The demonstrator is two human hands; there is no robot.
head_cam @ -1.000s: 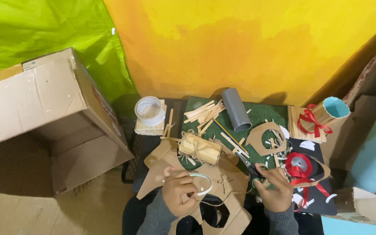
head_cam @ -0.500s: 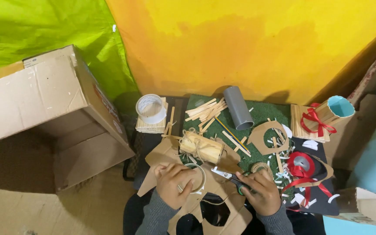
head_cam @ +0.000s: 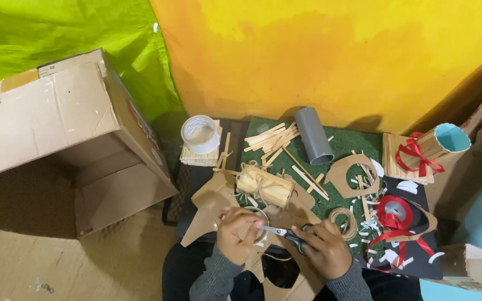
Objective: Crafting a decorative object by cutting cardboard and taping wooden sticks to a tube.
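Observation:
My left hand (head_cam: pixel 237 234) pinches a small pale ring-shaped piece (head_cam: pixel 255 214) over brown cardboard cut-outs (head_cam: pixel 210 209) on my lap. My right hand (head_cam: pixel 326 251) grips green-handled scissors (head_cam: pixel 285 233), whose blades point left and reach the piece at my left fingers. Just beyond the hands lies a bundle of wooden sticks tied with twine (head_cam: pixel 265 187).
A large open cardboard box (head_cam: pixel 62 139) stands at the left. On the green mat (head_cam: pixel 344 146) lie loose wooden sticks (head_cam: pixel 271 138), a grey tube (head_cam: pixel 313 135), a twine coil (head_cam: pixel 342 222) and a cardboard ring (head_cam: pixel 352 174). A tape roll (head_cam: pixel 199 134), red ribbon spool (head_cam: pixel 395 212) and ribboned stick cup (head_cam: pixel 433 146) sit around.
My right hand has come in from the right with the scissors and brought the blades to the piece in my left hand. The view shifted slightly.

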